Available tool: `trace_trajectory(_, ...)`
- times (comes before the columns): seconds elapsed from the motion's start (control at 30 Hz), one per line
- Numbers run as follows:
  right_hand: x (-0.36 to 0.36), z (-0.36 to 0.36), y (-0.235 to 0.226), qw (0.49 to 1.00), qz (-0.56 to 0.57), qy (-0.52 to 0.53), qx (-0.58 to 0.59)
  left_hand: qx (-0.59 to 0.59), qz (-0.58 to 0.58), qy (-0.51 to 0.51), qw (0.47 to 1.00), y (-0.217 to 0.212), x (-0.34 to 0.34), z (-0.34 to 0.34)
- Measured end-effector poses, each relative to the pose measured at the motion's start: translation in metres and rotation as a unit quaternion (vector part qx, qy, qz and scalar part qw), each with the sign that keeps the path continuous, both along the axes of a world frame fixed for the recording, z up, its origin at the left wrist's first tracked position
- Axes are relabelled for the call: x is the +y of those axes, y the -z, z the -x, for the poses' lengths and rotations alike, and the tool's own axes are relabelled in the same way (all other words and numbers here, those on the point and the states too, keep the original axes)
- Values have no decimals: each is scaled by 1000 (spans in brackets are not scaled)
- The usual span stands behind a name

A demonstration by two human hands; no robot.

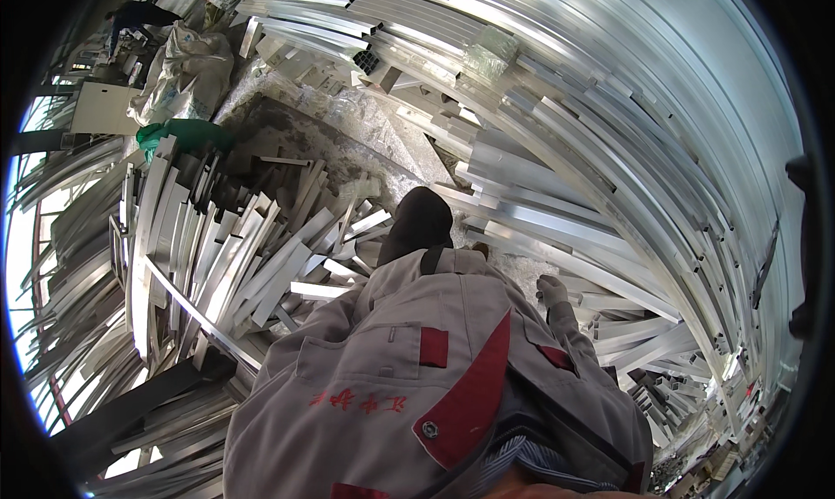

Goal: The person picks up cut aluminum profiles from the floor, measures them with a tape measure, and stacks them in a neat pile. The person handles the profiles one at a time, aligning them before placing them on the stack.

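Long metal profiles (pixel 644 168) are filling the top and right of the frame, lying roughly parallel, probably because such lengths pack closest that way. Shorter metal pieces (pixel 230 255) are leaning in a heap left of centre, seemingly propping one another up. A pale sack (pixel 187 68) is slumping at upper left, with green material (pixel 183 135) bunching below it. My right hand (pixel 551 290) is hanging right of centre, just beside the nearest profiles; its fingers are looking curled, but I cannot tell whether they are gripping anything. My left hand is lying outside view. Daylight is entering the room along the left edge, and pale litter is roughening the floor (pixel 422 155) at upper centre.
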State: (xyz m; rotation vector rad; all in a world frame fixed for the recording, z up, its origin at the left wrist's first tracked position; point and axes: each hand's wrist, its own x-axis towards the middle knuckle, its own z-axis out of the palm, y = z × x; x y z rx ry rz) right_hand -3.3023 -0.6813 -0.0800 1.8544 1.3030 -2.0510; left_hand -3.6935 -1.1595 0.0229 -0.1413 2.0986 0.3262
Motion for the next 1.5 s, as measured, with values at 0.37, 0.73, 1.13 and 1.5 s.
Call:
trace_trajectory(0.37,24,7,5,995,-37,3,-92,-6,13,-20,1000,-6,-11,30)
trace_trajectory(0.73,63,428,-95,821,-466,-316,-97,5,-29,131,991,53,-12,199)
trace_trajectory(1.13,105,795,-111,658,-421,-517,-350,40,-37,-124,991,20,-87,480)
trace_trajectory(1.5,145,733,-94,609,-403,-527,-434,49,-126,-255,957,65,-149,509)
